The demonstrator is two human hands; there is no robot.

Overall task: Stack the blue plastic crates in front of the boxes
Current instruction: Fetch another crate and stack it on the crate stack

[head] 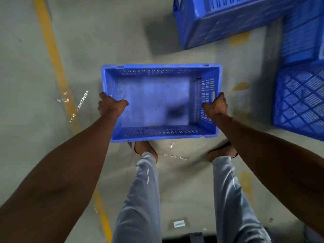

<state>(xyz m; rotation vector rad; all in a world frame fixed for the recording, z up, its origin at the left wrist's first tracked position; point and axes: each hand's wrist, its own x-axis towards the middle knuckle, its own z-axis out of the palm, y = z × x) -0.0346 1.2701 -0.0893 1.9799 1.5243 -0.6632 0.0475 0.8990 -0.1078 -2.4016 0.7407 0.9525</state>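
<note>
I hold an empty blue plastic crate upright in front of me, above the floor, with its open top facing the camera. My left hand grips its left rim, thumb inside the wall. On the opposite side, my right hand grips the right rim the same way. Another blue crate lies tipped at the upper right. One more blue crate rests at the right edge, its latticed bottom showing. No boxes are in view.
The grey concrete floor carries a yellow painted line running down the left side. My feet stand just below the held crate. A small white label lies on the floor near the bottom.
</note>
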